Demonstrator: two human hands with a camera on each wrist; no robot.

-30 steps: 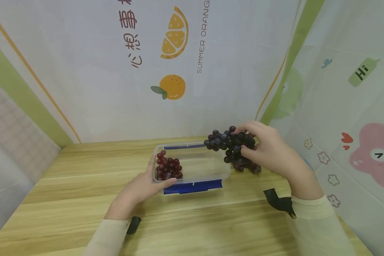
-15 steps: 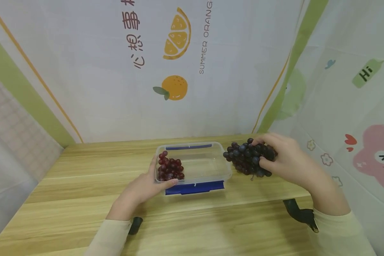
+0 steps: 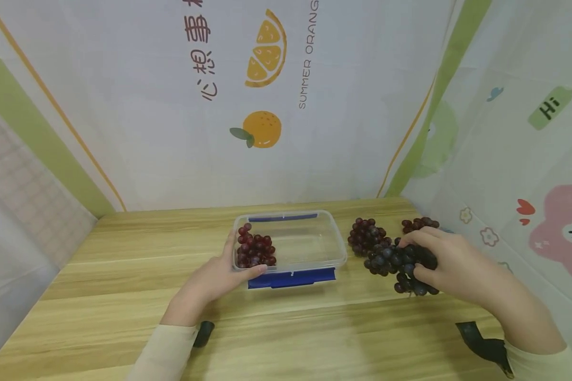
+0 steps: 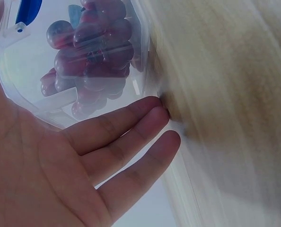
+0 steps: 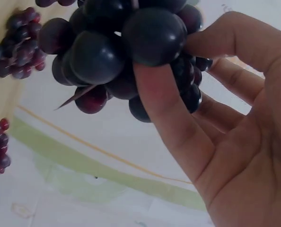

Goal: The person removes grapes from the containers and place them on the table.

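My left hand (image 3: pixel 214 278) rests at the left end of a clear plastic food container (image 3: pixel 339 241), thumb along its front rim and fingers against its side. In the left wrist view, three straight fingers of that hand (image 4: pixel 98 156) lie beside the container's wall. A bunch of red grapes (image 3: pixel 256 250) sits inside at the container's left end. To the container's right, my right hand (image 3: pixel 450 264) grips a bunch of dark purple grapes (image 3: pixel 393 260) between thumb and fingers. The right wrist view shows a thin stem (image 5: pixel 76 96) sticking out of this bunch.
Two more bunches lie on the wooden table (image 3: pixel 314 333): a reddish bunch (image 3: pixel 364 236) right of the container, and another bunch (image 3: pixel 419 224) partly hidden behind my right hand. A blue latch (image 3: pixel 293 278) hangs out along the container's front. Printed cloth (image 3: pixel 343 143) walls the back.
My right hand has carried the dark grapes rightward and toward me, away from the container, uncovering the two bunches behind. My left hand keeps its place at the container.
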